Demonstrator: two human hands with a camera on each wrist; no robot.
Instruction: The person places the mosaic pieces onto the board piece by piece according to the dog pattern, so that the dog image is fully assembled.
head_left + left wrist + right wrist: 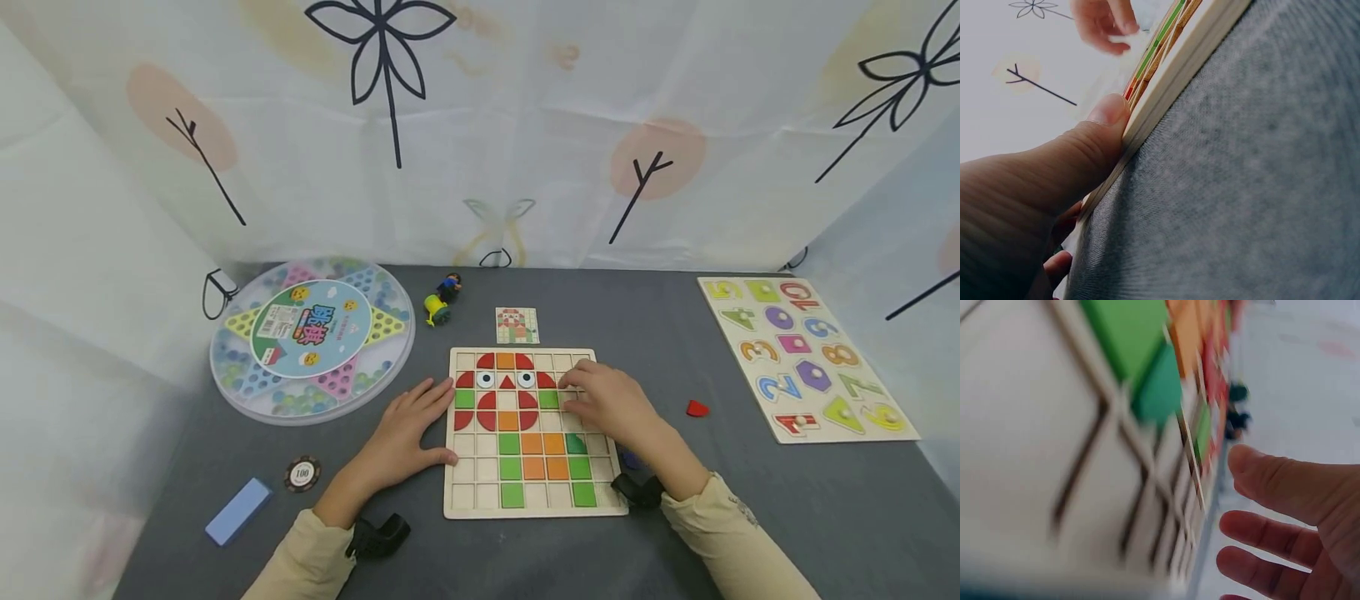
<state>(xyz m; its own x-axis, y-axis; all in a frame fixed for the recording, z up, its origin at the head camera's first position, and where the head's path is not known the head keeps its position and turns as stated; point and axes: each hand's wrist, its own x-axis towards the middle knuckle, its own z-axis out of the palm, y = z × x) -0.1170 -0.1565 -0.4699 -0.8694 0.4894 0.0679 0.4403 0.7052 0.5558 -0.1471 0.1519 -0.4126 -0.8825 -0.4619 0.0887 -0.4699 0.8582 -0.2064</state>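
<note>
A wooden grid board (474,471) lies in front of me, with red, orange and green pieces and two eye pieces set in its squares. My left hand (397,433) rests against its left edge, fingers spread; in the left wrist view the thumb (1107,115) presses the board's rim. Over the upper right squares is my right hand (611,400), its fingertips close to a red rounded piece (545,381) and a green square (548,399). In the right wrist view its thumb (1272,481) and fingers stand apart with nothing between them. A dark green piece (1160,387) shows there too.
Behind the board lies a small pattern card (517,326), with toy figures (437,310) to its left. A round marble game box (225,358) is at left, above a poker chip (302,474) and blue block (237,511). A red piece (697,408) and number puzzle (757,367) lie right.
</note>
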